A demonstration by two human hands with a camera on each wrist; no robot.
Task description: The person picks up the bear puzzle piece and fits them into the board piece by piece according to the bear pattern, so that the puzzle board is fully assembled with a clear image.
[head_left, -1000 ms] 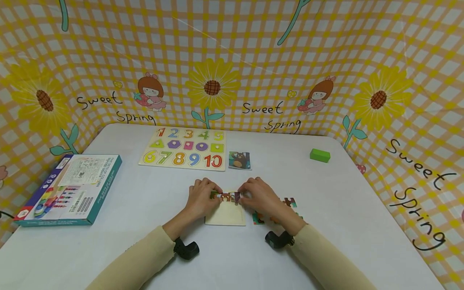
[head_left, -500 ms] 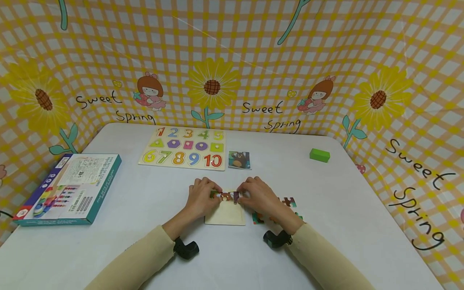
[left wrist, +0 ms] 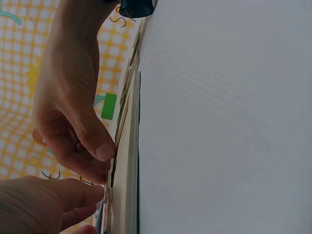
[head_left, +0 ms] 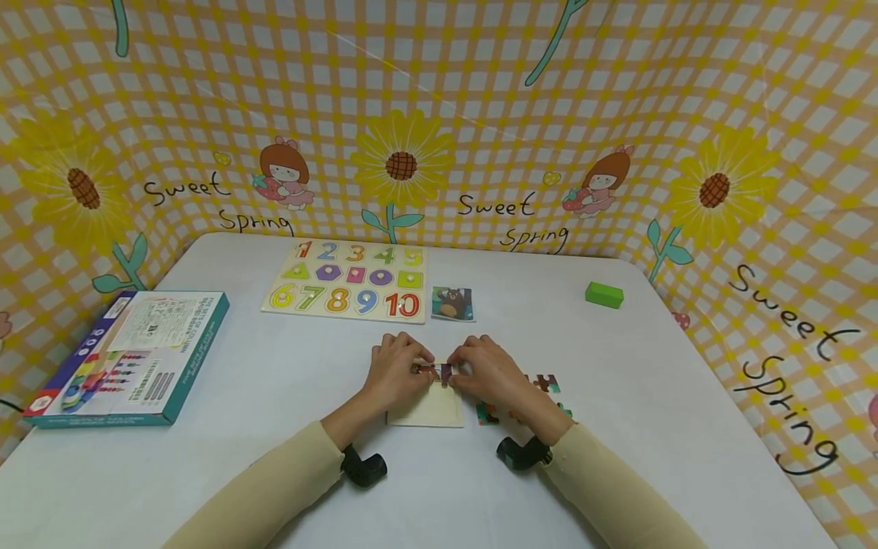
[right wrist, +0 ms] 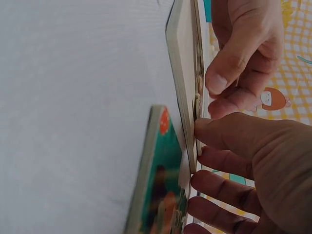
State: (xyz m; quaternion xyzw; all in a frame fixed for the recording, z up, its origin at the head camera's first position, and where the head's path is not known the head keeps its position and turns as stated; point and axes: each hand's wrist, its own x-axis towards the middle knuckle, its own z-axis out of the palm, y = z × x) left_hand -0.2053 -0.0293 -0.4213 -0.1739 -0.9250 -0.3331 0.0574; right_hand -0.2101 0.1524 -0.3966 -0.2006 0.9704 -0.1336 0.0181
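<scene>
Along the far edge of a wooden puzzle tray [head_left: 425, 413], a brown jigsaw piece [head_left: 428, 369] lies at the left hand's [head_left: 398, 374] bent fingertips, whether pinched unclear; the right hand's [head_left: 491, 372] thumb and forefinger pinch the adjacent purple jigsaw piece [head_left: 446, 374].

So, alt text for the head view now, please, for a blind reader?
A person's left hand and right hand work at puzzle pieces at the far end of a pale tray on a white table. Beyond are a number board and bear card; a box lies left, loose pieces and a green block right.
</scene>
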